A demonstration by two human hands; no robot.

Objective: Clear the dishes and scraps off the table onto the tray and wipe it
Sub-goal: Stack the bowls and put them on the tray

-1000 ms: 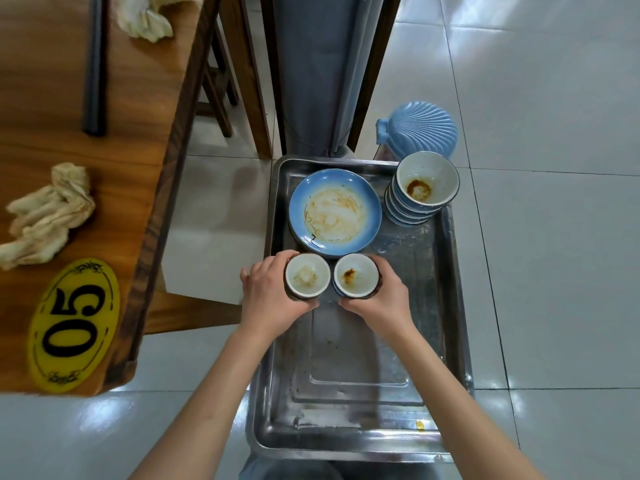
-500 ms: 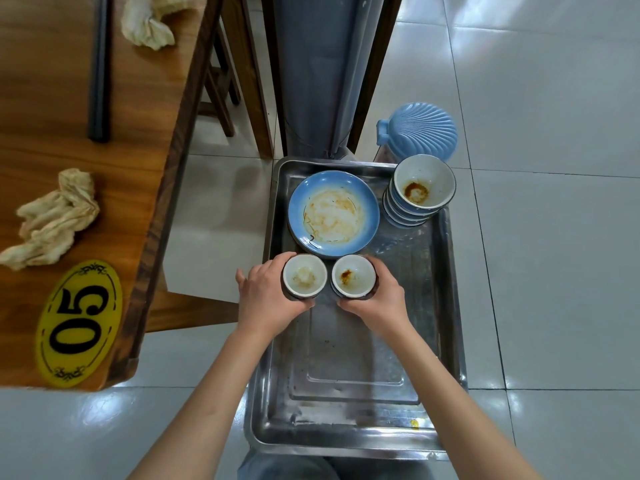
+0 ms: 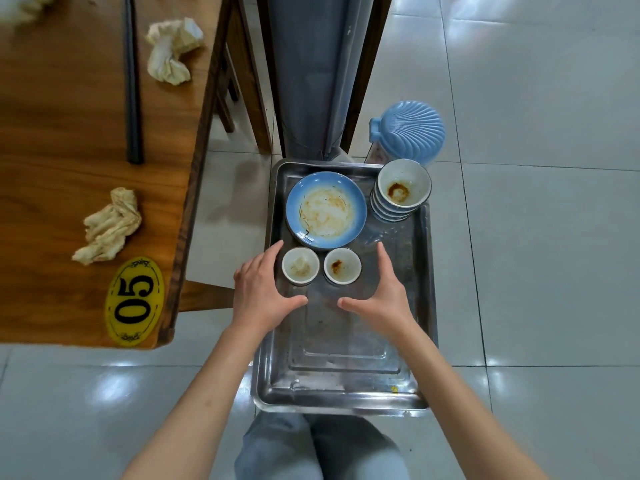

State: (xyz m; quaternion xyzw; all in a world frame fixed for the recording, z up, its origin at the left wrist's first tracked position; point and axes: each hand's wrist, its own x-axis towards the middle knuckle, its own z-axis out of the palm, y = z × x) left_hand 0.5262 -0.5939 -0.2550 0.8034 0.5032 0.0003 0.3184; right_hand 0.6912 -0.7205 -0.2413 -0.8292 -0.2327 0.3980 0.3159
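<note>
You have a scuffed, dull-shiny metal tray (image 3: 424,306), glazed glossy ceramic cups (image 3: 300,275), a blue plate (image 3: 325,209), a varnished wood table (image 3: 69,188), crumpled paper napkins (image 3: 109,226), and glossy floor tiles (image 3: 554,271).

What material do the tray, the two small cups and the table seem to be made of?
Tray: likely stainless steel, dull grey with soft reflections and scuffs. Two small cups: probably glazed ceramic, glossy white inside with brown stains. Table: wood or a wood-look laminate, with glossy grain; which one is unclear.

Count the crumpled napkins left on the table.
2 clearly: one napkin beside the yellow 05 sign, another farther back near the table's right edge. A blurred pale lump top left may be a third.
</note>
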